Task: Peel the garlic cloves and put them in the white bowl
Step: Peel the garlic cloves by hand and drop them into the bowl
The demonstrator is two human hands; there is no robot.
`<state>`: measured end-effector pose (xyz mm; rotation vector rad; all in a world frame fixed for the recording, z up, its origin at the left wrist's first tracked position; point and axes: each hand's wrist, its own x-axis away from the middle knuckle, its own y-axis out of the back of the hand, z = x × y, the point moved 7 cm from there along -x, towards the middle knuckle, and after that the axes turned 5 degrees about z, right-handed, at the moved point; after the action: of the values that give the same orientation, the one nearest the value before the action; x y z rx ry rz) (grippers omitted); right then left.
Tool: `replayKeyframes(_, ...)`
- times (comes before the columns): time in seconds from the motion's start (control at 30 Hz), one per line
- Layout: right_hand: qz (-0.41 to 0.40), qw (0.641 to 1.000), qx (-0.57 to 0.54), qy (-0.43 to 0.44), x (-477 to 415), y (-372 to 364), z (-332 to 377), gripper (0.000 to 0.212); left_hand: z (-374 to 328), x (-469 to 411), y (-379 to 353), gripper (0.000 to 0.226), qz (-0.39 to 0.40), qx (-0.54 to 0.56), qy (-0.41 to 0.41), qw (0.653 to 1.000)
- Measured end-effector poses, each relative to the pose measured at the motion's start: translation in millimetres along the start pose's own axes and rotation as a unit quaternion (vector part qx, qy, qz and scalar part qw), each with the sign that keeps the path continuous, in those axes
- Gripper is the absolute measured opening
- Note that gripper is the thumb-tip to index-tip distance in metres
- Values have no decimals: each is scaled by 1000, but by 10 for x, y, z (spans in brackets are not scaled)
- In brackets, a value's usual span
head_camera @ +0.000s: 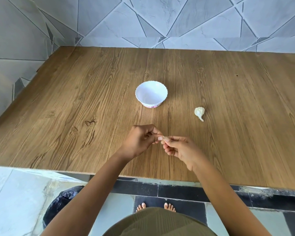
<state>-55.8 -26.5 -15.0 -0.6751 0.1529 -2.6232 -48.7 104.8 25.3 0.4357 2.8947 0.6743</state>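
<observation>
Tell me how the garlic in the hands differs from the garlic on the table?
The garlic clove is tiny, pinched between the left hand and right hand; the garlic bulb is bigger. The garlic clove is held above the table; the garlic bulb lies on it, untouched. Both are pale.

A wood-grain table (75, 99) is set against a wall (177, 19) clad in grey marbled tiles cut by dark diagonal lines. The floor (15, 193) is laid with pale and dark tiles.
</observation>
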Motion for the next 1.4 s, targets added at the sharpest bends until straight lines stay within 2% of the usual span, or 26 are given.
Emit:
replayKeyframes(0.13,-22,999,32,30,-10,44,18,13,71,30,-18,18,-18,56,19,998)
replayKeyframes(0.27,-46,984,153,73,-16,54,67,16,116,72,-35,13,-43,44,36,997)
replayKeyframes(0.33,-52,955,260,132,8,0,152,16,123,75,-33,10,-54,15,46,997)
replayKeyframes(0.4,-63,906,363,207,33,-55,222,15,120,73,-31,9,-58,-13,51,997)
replayKeyframes(0.47,-63,870,417,256,38,-86,233,12,130,79,-34,11,-54,-27,58,997)
replayKeyframes(0.6,-36,847,437,302,17,-91,231,12,209,99,-56,12,-29,6,112,993)
replayKeyframes(0.73,-7,849,426,312,-2,-71,250,14,276,131,-73,13,1,140,172,975)
replayKeyframes(0.8,-32,850,426,308,-23,-3,233,12,308,158,-34,11,-14,179,192,965)
replayKeyframes(0.9,-115,833,438,318,-3,86,223,2,347,184,54,6,-51,163,203,964)
replayKeyframes(0.97,-154,828,434,320,6,97,220,14,363,190,97,4,-76,140,205,966)
replayKeyframes(1.03,-159,837,408,326,-1,77,228,23,373,189,121,4,-92,111,204,968)
replayKeyframes(1.07,-146,848,390,327,-10,51,226,20,371,188,126,2,-96,96,201,970)
replayKeyframes(1.23,-70,931,256,252,-72,-31,144,16,243,149,124,6,-84,-25,143,986)
replayKeyframes(1.4,-41,955,196,219,-87,-37,80,14,182,115,77,7,-51,-63,105,991)
